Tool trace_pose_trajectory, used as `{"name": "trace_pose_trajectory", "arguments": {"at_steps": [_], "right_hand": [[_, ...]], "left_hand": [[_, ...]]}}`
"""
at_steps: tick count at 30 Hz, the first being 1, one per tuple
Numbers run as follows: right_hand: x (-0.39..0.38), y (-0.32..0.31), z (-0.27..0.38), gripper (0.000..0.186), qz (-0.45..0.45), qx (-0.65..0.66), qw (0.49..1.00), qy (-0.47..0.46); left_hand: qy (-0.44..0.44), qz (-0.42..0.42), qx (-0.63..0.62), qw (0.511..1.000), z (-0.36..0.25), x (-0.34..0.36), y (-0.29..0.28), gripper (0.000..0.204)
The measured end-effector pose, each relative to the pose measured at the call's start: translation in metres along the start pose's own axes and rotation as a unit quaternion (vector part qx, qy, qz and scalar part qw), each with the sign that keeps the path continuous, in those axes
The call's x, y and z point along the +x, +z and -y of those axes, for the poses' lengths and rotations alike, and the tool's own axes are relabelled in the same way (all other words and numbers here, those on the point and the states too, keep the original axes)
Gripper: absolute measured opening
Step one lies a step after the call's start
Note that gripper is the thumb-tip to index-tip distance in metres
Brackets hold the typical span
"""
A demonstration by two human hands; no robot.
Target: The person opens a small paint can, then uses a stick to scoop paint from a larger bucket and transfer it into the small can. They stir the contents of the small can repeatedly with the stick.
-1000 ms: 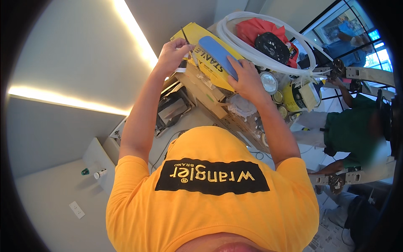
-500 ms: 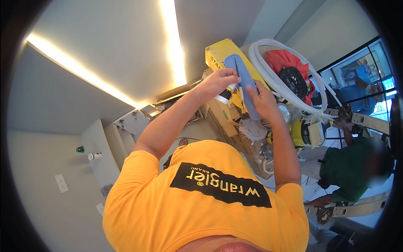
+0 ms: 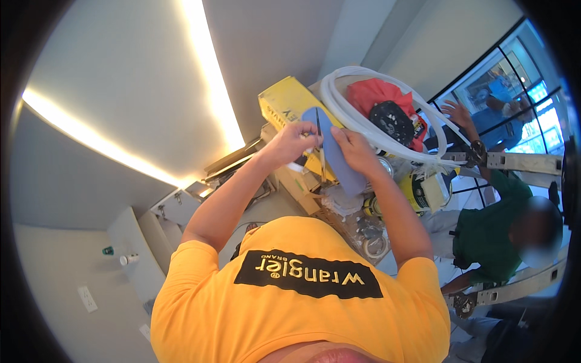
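My left hand [image 3: 295, 144] is closed, its fingertips pinching a slim stick-like tool [image 3: 322, 158], dark at the upper end and paler below; its exact kind cannot be made out. Under the same hand shows part of a small white object [image 3: 295, 166], mostly hidden by the palm. My right hand [image 3: 358, 152] grips a long blue flat piece with rounded ends [image 3: 346, 174], thumb on its upper face. The tool lies across or just in front of the blue piece's left edge; whether they touch is unclear.
Beyond my hands are a yellow box [image 3: 284, 100], coiled white tubing [image 3: 330, 91], a red bag [image 3: 375, 94] and paint-spattered cans [image 3: 417, 190]. A person in a green top [image 3: 490, 230] stands at right beside a metal ladder [image 3: 526, 162]. An open cabinet [image 3: 172, 209] is at left.
The view has shifted, and my hands sit slightly lower and further left. The white and black cylinder under my left hand is now mostly hidden. The person's arm at right is raised.
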State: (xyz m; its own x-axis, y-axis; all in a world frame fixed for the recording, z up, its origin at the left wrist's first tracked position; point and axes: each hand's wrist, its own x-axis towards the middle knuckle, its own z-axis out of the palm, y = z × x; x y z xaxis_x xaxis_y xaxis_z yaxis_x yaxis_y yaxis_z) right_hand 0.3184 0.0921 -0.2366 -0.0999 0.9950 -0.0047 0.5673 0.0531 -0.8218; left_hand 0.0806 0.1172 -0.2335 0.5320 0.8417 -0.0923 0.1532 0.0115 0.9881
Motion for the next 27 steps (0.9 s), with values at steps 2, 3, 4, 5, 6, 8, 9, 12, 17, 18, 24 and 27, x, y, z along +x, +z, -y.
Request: {"name": "trace_pose_trajectory", "arguments": {"at_steps": [2, 3, 4, 5, 6, 8, 9, 12, 17, 18, 24, 27], "right_hand": [[0.007, 0.004, -0.005, 0.056, 0.010, 0.083, 0.996, 0.015], [0.010, 0.005, -0.007, 0.056, 0.023, 0.121, 0.992, 0.032], [0.012, 0.007, -0.009, 0.056, 0.041, 0.159, 0.984, 0.071], [0.012, 0.007, -0.010, 0.056, 0.035, 0.123, 0.991, 0.045], [0.012, 0.006, -0.010, 0.056, 0.032, 0.087, 0.995, 0.041], [0.008, 0.002, -0.007, 0.056, 0.017, 0.048, 0.998, 0.034], [0.005, 0.000, -0.005, 0.057, 0.004, 0.044, 0.999, 0.030], [-0.009, -0.006, 0.004, 0.058, -0.032, 0.055, 0.996, 0.066], [-0.031, 0.006, 0.016, 0.060, -0.047, -0.023, 0.995, 0.085], [-0.033, 0.012, 0.018, 0.060, -0.054, -0.028, 0.993, 0.101], [-0.020, 0.042, 0.041, 0.062, -0.075, -0.059, 0.989, 0.117], [-0.012, 0.059, 0.053, 0.069, -0.103, -0.096, 0.978, 0.151]], "left_hand": [[-0.010, 0.047, -0.016, 0.999, 0.001, 0.000, 0.011, 0.025], [-0.011, 0.041, -0.002, 0.999, 0.001, 0.002, 0.011, 0.023], [-0.022, 0.038, -0.012, 0.999, 0.001, 0.004, 0.011, 0.022], [-0.031, 0.043, -0.023, 0.998, 0.002, 0.005, 0.012, 0.022], [-0.040, 0.048, -0.032, 0.998, 0.004, 0.007, 0.011, 0.021], [-0.024, 0.048, -0.074, 0.996, 0.007, 0.011, 0.008, 0.021], [-0.009, 0.047, -0.088, 0.995, 0.009, 0.012, 0.006, 0.020], [0.027, 0.009, -0.152, 0.988, 0.015, 0.018, -0.006, 0.017], [-0.033, 0.044, -0.263, 0.963, 0.018, 0.031, -0.052, 0.016], [-0.038, 0.061, -0.269, 0.960, 0.020, 0.034, -0.059, 0.016], [-0.002, 0.131, -0.230, 0.964, 0.037, 0.038, -0.087, 0.017], [-0.004, 0.179, -0.245, 0.953, 0.043, 0.036, -0.084, 0.017]]}}
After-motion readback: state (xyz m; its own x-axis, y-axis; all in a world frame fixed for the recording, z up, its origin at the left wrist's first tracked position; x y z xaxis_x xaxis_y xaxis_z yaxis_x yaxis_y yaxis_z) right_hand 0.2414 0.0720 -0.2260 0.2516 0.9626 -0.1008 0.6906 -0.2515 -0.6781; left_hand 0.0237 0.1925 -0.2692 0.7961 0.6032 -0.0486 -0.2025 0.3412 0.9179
